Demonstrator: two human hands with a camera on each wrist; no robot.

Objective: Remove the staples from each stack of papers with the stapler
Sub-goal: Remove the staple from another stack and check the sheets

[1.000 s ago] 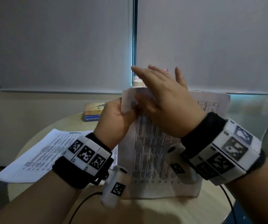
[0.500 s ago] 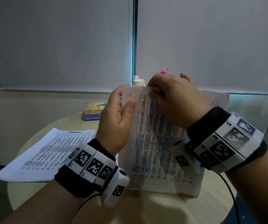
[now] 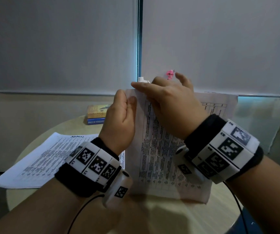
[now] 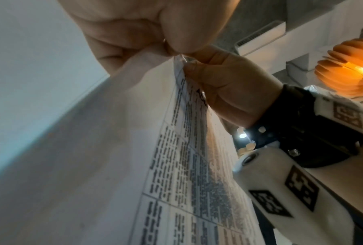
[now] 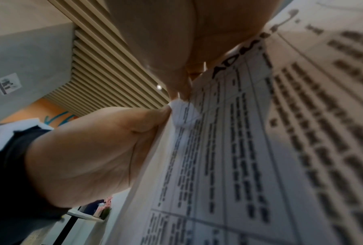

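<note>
Left hand (image 3: 119, 122) pinches the top left corner of the held paper stack (image 3: 166, 159), thumb in front. Right hand (image 3: 171, 107) pinches that same corner from the right, index finger along the top edge, little finger lifted. Stack stands upright, bottom edge on the tabletop (image 3: 152, 215) near its front edge. Second paper stack (image 3: 43, 159) lies flat at the left edge. Books (image 3: 96, 116) at the far edge.

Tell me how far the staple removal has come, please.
Done: cannot tell; one stack lies flat on the table. In hand: left hand and right hand pinch the top corner of the upright stack. No stapler shows.
</note>
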